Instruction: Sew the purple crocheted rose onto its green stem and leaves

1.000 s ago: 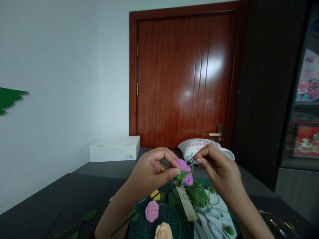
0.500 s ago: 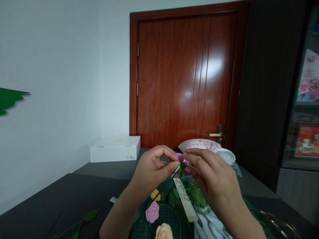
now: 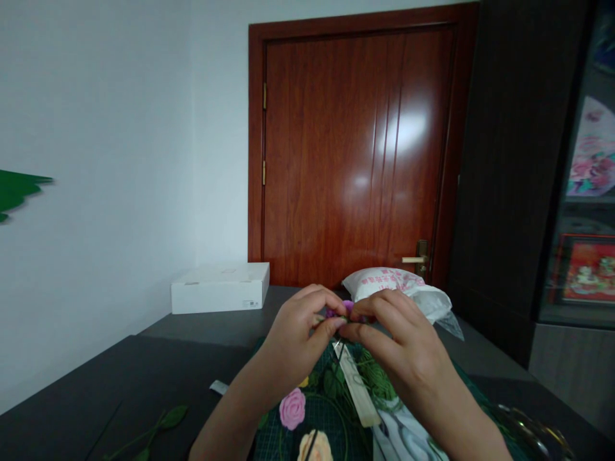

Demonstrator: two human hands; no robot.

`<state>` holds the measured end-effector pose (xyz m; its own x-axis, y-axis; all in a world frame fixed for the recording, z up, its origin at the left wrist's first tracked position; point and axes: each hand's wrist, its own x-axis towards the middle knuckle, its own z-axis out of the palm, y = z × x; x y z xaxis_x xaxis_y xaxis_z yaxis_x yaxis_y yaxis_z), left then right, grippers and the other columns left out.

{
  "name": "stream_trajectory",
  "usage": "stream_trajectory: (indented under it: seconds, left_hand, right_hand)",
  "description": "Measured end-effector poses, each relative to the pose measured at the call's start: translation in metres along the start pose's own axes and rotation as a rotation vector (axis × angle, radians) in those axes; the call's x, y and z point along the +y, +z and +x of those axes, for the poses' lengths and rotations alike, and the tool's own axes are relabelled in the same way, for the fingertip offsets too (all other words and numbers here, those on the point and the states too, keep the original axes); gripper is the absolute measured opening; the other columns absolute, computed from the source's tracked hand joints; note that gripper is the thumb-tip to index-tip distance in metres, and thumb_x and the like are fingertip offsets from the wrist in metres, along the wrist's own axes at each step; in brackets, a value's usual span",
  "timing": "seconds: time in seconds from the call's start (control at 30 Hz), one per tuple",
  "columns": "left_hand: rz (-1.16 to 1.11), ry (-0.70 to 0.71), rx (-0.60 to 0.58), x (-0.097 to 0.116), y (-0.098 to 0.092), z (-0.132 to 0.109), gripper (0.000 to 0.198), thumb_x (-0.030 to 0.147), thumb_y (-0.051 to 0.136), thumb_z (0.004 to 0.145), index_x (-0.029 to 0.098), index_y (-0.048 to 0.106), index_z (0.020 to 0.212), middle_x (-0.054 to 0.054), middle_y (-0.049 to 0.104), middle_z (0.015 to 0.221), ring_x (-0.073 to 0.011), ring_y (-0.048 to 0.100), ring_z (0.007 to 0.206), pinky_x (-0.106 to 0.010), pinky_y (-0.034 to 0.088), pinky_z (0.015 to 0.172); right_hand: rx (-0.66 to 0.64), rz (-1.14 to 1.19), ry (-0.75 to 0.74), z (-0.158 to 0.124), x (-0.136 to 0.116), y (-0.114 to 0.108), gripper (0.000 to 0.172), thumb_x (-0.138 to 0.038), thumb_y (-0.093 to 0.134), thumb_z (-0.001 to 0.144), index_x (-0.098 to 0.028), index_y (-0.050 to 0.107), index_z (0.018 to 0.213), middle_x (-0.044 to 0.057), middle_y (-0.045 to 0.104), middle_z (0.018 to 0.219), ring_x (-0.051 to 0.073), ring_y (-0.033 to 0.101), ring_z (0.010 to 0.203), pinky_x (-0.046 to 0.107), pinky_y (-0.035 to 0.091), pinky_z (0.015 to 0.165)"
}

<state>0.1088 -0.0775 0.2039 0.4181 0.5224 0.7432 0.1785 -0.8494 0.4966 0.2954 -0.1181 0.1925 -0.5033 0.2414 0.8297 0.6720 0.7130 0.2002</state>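
Note:
A small purple flower, apparently crocheted, is pinched between both hands above the cutting mat. My left hand grips it from the left with thumb and index finger. From the right, the fingertips of my right hand close on the same piece, nearly touching the left thumb. Most of the flower is hidden by the fingers. A thin dark strand and a metallic glint show just below them. Under the hands lie a pale ruler, a pink rose, a cream flower and green yarn.
A white box and a white plastic bag stand towards the back of the dark table. Green leaves on a stem lie front left. Shiny metal objects are at right. A patterned cloth lies near the ruler.
My right hand has moved slightly down and left, its fingertips now closed against the flower. The thin metal tool between the hands is now mostly hidden. A dark strand crosses the cream flower.

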Motion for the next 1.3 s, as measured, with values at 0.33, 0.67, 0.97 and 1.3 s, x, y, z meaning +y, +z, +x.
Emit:
stream_trajectory:
  seconds: [0.33,0.67,0.97,1.3]
  left_hand:
    - [0.148,0.038,-0.017,0.000,0.015,-0.001,0.022,-0.006,0.055,0.075,0.016,0.056,0.076,-0.003,0.059,0.085,-0.0178,0.056,0.083,-0.030,0.044,0.073]
    - [0.102,0.127,0.244,0.012,0.016,-0.001,0.017,0.001,0.061,0.081,0.016,0.068,0.083,-0.005,0.066,0.087,-0.0184,0.064,0.084,-0.030,0.051,0.072]
    - [0.163,0.128,0.386,0.017,0.022,-0.004,0.017,0.001,0.061,0.083,0.017,0.068,0.084,-0.006,0.065,0.090,-0.0187,0.065,0.084,-0.029,0.055,0.068]
    - [0.159,0.071,0.461,0.016,0.019,-0.004,0.014,0.005,0.061,0.085,0.018,0.066,0.084,-0.004,0.066,0.089,-0.0172,0.065,0.084,-0.026,0.058,0.066]
  right_hand:
    - [-0.080,0.302,0.106,0.005,0.001,0.002,0.024,-0.014,0.044,0.102,-0.019,0.055,0.081,0.001,0.058,0.083,0.017,0.052,0.083,0.030,0.040,0.073]
    - [0.377,0.643,0.332,-0.003,-0.009,0.020,0.017,-0.029,0.042,0.104,-0.024,0.047,0.089,-0.002,0.062,0.075,0.014,0.058,0.066,0.026,0.043,0.061]
    - [0.471,1.278,0.490,0.002,-0.023,0.020,0.025,-0.043,0.041,0.103,-0.024,0.045,0.088,-0.003,0.060,0.057,0.012,0.055,0.049,0.023,0.042,0.048]
    - [0.218,1.513,0.506,-0.006,-0.045,0.006,0.037,-0.063,0.053,0.091,-0.027,0.049,0.082,-0.008,0.049,0.042,0.010,0.030,0.036,0.022,0.027,0.041]
